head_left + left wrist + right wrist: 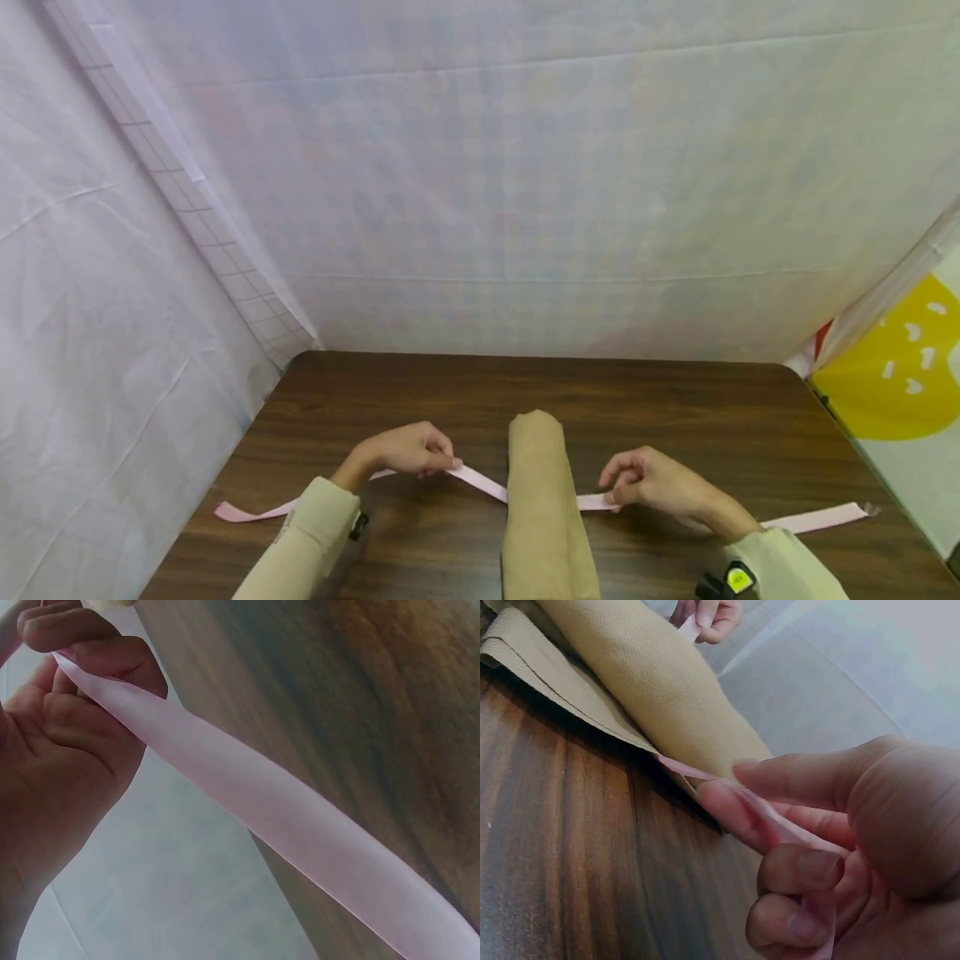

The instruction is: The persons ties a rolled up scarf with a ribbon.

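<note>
Under the rolled tan cloth (pixel 543 508) the middle of the pink ribbon (pixel 480 481) is hidden, and the roll's near end is cut off at the lower edge of the head view. Your left hand (pixel 408 450) hovers just above the table (pixel 675 417), fingers curled, pinching the ribbon left of the roll — the loose tail trails back past your wrist to the table's left edge. The roll lies lengthwise between your hands. Your right hand (pixel 652 483) pinches the ribbon between thumb and forefinger just right of the roll — its tail runs flat toward the right edge.
</note>
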A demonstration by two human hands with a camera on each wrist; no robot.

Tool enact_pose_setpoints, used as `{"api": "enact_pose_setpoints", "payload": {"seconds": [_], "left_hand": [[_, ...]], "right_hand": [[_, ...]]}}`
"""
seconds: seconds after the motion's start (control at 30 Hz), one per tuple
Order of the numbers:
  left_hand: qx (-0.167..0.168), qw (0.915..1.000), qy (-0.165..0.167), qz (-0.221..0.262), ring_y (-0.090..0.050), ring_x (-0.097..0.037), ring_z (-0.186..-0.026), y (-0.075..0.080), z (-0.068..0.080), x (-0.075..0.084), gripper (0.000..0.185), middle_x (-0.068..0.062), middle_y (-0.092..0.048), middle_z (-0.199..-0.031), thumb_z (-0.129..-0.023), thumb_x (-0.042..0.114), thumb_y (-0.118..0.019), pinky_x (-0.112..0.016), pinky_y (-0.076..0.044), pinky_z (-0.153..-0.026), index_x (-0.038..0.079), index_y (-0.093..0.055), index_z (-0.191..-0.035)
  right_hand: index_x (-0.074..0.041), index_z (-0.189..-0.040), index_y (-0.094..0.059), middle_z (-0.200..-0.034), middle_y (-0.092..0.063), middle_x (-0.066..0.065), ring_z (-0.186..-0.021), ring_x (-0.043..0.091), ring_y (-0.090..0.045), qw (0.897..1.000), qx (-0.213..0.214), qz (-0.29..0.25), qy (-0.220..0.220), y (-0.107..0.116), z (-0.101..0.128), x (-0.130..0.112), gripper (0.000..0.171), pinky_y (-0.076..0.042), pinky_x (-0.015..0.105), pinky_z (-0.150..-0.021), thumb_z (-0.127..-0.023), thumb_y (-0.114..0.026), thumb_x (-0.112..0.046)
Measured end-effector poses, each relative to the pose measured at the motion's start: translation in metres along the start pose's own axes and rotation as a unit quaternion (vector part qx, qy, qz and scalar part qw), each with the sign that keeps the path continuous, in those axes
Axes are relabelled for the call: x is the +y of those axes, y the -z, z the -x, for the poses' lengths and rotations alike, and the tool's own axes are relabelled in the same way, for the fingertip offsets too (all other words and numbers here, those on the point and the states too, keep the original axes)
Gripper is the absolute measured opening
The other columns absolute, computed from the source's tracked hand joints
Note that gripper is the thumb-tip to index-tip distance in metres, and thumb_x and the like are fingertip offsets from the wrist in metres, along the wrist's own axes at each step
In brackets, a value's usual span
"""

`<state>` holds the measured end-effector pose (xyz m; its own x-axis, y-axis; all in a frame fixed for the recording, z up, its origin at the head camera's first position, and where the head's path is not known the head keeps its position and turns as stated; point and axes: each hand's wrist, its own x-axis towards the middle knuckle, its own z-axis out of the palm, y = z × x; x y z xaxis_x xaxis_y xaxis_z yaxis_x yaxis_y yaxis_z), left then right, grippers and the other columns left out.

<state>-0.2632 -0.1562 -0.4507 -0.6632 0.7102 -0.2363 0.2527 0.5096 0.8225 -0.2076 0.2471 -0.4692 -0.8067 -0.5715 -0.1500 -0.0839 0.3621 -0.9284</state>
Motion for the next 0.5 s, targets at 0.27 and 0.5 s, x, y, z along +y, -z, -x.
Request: {"api": "enact_pose_setpoints", "payload": {"seconds": [0.27, 0.5], "left_hand": [[0.004, 0.9999, -0.010, 0.007, -0.045, -0.007, -0.051, 0.005, 0.003, 0.004, 0.029, 0.005, -0.051, -0.059, -0.096, 0.016, -0.063, -0.020, -0.034, -0.047, -0.012, -0.064, -0.090], [0.015, 0.9996, -0.015, 0.019, -0.043, -0.009, -0.051, 0.007, 0.002, 0.006, 0.028, 0.004, -0.052, -0.059, -0.096, 0.015, -0.063, -0.020, -0.032, -0.046, -0.012, -0.064, -0.091]], "right_hand": [[0.010, -0.103, -0.063, -0.078, -0.071, 0.011, -0.055, 0.003, -0.047, 1.000, 0.009, 0.012, 0.016, 0.005, 0.001, -0.009, 0.025, -0.038, 0.019, -0.048, -0.087, -0.071, -0.007], [0.015, -0.107, -0.060, -0.077, -0.070, 0.004, -0.054, 0.004, -0.047, 0.999, -0.002, -0.028, 0.023, 0.012, 0.002, -0.013, 0.025, -0.041, 0.019, -0.048, -0.091, -0.065, -0.004]]}}
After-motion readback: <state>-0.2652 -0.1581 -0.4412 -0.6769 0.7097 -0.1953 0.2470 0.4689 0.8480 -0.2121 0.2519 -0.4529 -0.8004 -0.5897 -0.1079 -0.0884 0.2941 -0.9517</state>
